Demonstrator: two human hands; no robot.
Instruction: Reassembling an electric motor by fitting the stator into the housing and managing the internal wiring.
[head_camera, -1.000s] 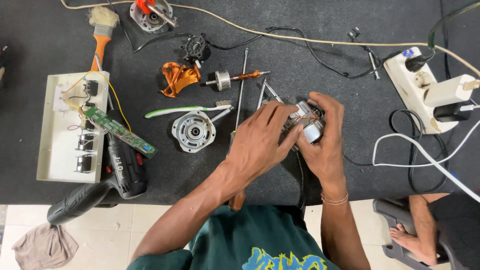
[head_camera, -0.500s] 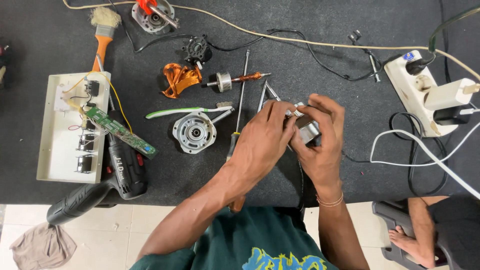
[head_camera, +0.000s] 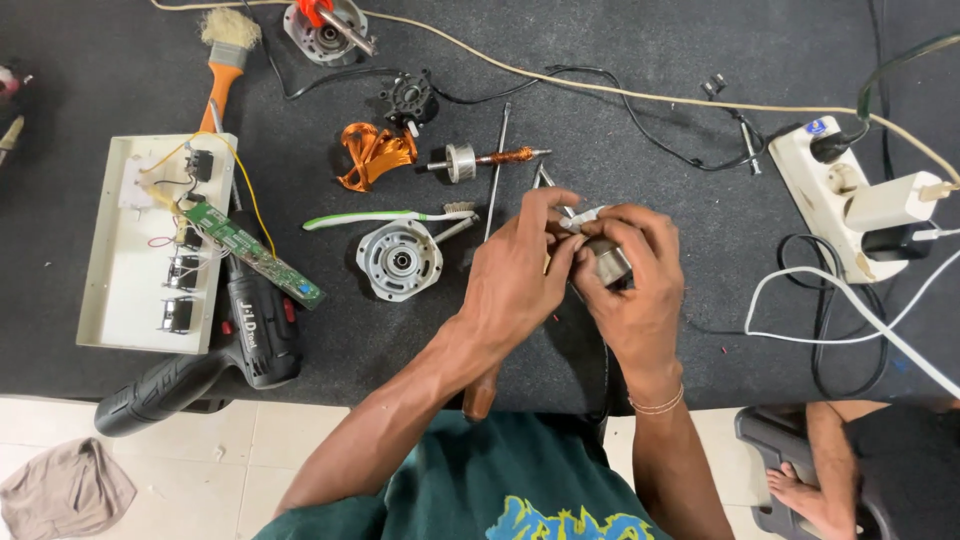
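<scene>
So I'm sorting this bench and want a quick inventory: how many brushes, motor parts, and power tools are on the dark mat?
Brushes: 2, paintbrush, toothbrush
Motor parts: 4, end housing, copper winding, armature shaft, metal piece in both hands
Power tools: 1, drill
Total: 7

Label: a small blue round sticker (head_camera: 815, 127) on the white power strip (head_camera: 812, 180), at its far end, right side of table. No packages, signs or screens are visible.
</scene>
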